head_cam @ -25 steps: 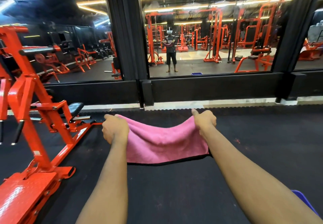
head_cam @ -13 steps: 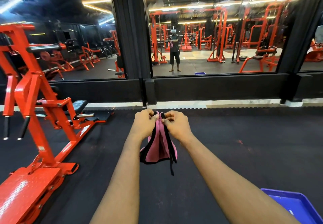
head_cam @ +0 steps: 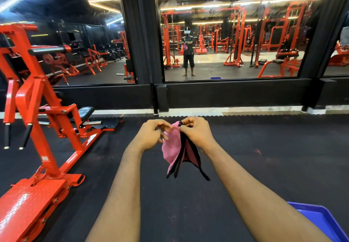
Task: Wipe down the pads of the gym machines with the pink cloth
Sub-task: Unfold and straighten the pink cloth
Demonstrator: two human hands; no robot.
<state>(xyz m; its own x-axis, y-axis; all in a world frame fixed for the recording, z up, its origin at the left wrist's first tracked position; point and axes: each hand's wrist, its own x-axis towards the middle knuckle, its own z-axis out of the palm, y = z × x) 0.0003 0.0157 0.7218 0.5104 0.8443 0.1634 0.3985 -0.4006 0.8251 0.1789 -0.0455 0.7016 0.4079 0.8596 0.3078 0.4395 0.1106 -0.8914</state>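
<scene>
Here the right hand pinches the top corner of the folded pink cloth, which hangs in the air above the black floor; the left hand, fingers loosely curled, touches its edge.

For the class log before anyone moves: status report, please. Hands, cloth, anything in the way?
Right hand pinching pink cloth at top; left hand open-fingered beside it. Cloth folded, hanging, touching no pad. Red machine off to left, floor between bare.
</scene>
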